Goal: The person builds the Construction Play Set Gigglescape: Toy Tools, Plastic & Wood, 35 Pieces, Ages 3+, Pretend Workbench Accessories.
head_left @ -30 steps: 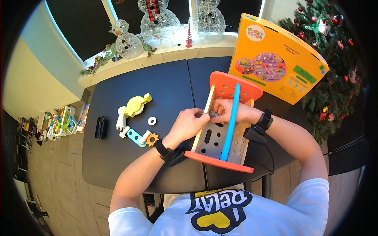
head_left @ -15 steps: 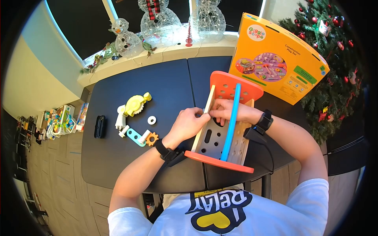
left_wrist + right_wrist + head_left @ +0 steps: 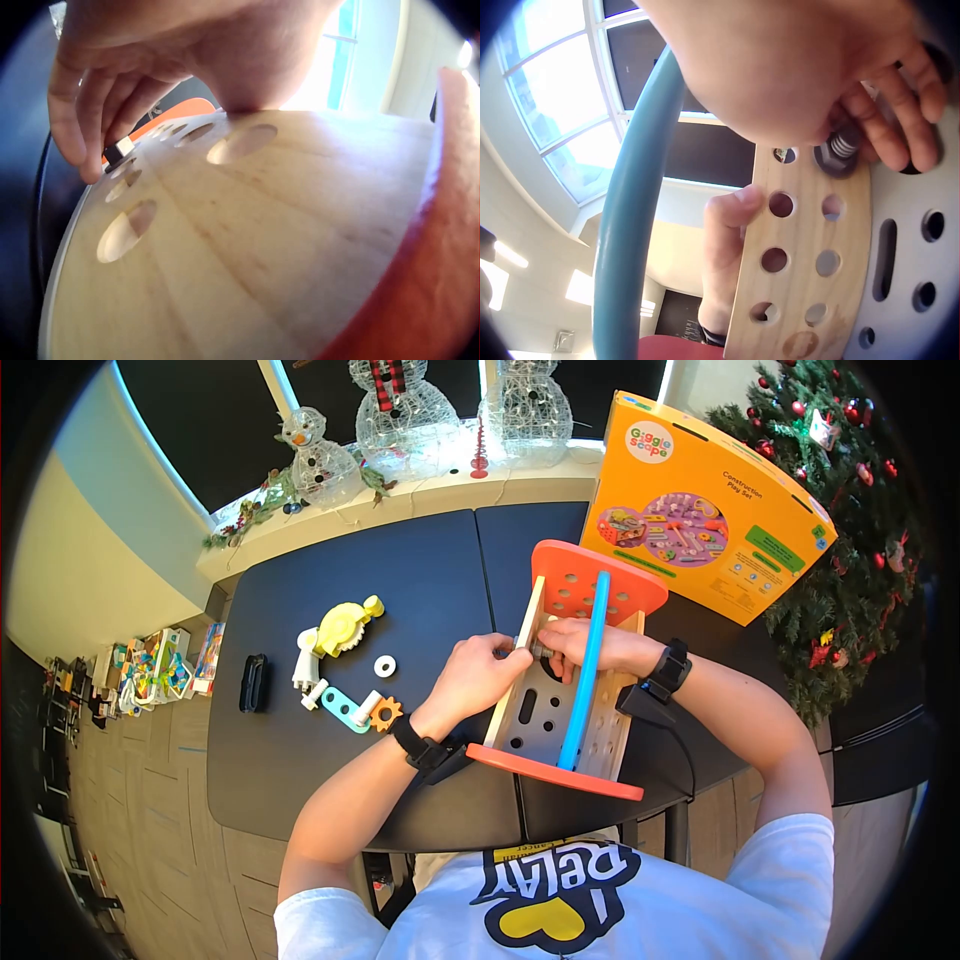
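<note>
Tabletop (image 3: 420,580): dark, with a seam running from far edge to near edge. The orange carton (image 3: 690,470) stands at the far right corner. The toolbox (image 3: 560,776) sits mostly right of the seam, its near red end close to the near edge; the blue handle (image 3: 588,660) crosses above the right hand (image 3: 600,645).

Left hand (image 3: 487,672): grasping the side panel (image 3: 802,232), thumb on its upper edge, fingers bent down the outer face beside a dark piece, probably the bolt head. Cannot tell whether they also pinch it.

Right hand: inside the toolbox at the nut. Some fingers extend past it above the grey base (image 3: 911,262); thumb contact is hidden, so cannot tell if the nut is pinched.

Loose parts lie toward the left edge: yellow saw piece (image 3: 345,628), blue strip (image 3: 336,703), orange gear (image 3: 384,704).

Bolt (image 3: 845,144): threaded end projects through the panel's inner face, in the hole row next to the base. Nut (image 3: 832,163): around it, close to the wood.

Step, as judged: tightening nut on bolt. Method: back the head from outside so the bolt cannot spin; keep the nut square to the threads; use short turns, since base and handle limit finger room. Risk: a tilted nut binds. Finish at snug.
</note>
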The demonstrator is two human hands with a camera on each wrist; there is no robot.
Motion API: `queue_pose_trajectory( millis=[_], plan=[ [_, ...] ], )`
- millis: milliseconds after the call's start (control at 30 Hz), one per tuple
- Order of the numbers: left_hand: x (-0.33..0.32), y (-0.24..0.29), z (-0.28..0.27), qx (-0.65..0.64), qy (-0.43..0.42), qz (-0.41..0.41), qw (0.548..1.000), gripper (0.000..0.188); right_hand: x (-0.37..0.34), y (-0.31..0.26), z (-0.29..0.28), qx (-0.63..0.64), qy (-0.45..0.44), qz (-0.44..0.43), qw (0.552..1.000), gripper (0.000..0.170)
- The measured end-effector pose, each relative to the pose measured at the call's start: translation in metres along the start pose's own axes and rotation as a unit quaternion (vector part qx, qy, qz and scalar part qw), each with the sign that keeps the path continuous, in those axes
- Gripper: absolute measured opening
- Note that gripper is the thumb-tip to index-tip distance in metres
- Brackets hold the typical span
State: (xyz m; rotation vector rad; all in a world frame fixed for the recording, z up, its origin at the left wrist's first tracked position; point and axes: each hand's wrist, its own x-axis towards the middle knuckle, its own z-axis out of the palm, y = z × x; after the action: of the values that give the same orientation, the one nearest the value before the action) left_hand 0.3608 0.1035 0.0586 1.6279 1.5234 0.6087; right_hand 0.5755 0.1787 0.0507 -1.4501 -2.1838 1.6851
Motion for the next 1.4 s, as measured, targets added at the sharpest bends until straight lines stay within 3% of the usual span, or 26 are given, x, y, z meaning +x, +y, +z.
queue_pose_trajectory(
  millis=[33,233,533,633,733,833,1033,1133,1233,1333,1400],
  plan=[
    [0.0,0.0,0.0,-0.001,-0.001,-0.001,1.0,0.057,-0.006,-0.008,0.001,0.021,0.01,0.002,1.0,0.037],
    [0.002,-0.004,0.001,0.0,0.001,0.004,1.0,0.058,-0.009,-0.005,0.002,-0.138,0.038,-0.094,0.985,0.033],
    [0.001,-0.003,0.001,-0.001,0.002,0.001,1.0,0.058,0.008,0.007,0.0,-0.045,-0.01,0.006,0.999,0.048],
    [0.001,-0.003,0.001,-0.002,0.002,-0.001,1.0,0.058,-0.007,-0.008,0.003,0.028,0.016,-0.045,0.998,0.042],
    [0.001,-0.006,0.001,-0.002,0.004,0.001,1.0,0.058,-0.017,-0.019,0.004,-0.067,0.059,-0.031,0.996,0.041],
    [0.002,-0.005,0.001,0.001,0.004,0.0,1.0,0.058,-0.003,0.002,0.001,-0.14,0.037,-0.104,0.984,0.035],
    [0.0,-0.001,0.0,-0.005,-0.001,-0.008,1.0,0.057,0.004,0.008,0.001,-0.1,-0.015,-0.078,0.992,0.04],
    [0.0,-0.002,0.0,-0.003,-0.002,-0.005,1.0,0.057,-0.001,-0.003,0.0,-0.069,0.011,0.013,0.997,0.043],
    [0.0,-0.003,0.0,-0.004,-0.001,-0.003,1.0,0.057,-0.009,-0.015,0.005,0.001,0.054,0.014,0.998,0.038],
    [0.0,-0.003,-0.001,-0.002,-0.002,-0.003,1.0,0.057,-0.007,-0.001,0.006,-0.14,0.088,-0.098,0.981,0.034],
    [0.0,-0.002,-0.001,0.0,-0.001,-0.003,1.0,0.058,-0.004,0.0,0.003,-0.146,0.058,-0.086,0.984,0.032]
  ],
)
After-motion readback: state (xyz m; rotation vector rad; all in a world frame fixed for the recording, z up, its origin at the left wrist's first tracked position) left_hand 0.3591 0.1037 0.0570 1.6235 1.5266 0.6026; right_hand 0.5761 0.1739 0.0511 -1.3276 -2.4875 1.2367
